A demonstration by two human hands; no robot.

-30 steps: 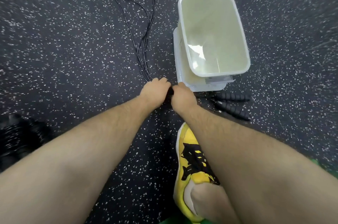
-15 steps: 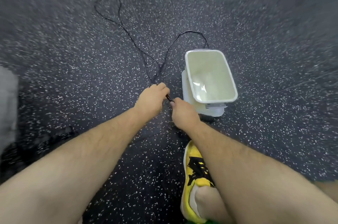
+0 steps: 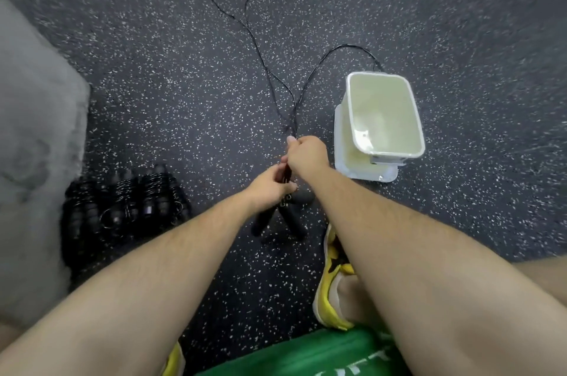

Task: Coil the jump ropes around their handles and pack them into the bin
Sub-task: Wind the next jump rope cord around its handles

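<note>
A green surface (image 3: 306,354) and a yellow shoe (image 3: 333,265) are on the near side of the bin (image 3: 383,112). To the near left of the bin, two black handles (image 3: 294,217) of a jump rope (image 3: 267,69) hang above the floor (image 3: 184,99), spread apart like an open V. The left hand (image 3: 270,188) is just above them, its fingers curled tight around the thin black cords where they leave the handles. The right hand (image 3: 306,151) is a little farther, just left of the bin, closed as a fist around the same cords. Well to the left of the bin, a pile of coiled black ropes (image 3: 122,204) lies on the floor, beside a blurred grey thing (image 3: 36,130). From the right hand the cords run away over the floor; one loop bends behind the far side of the bin, and the other ends farther away, to its far left.
</note>
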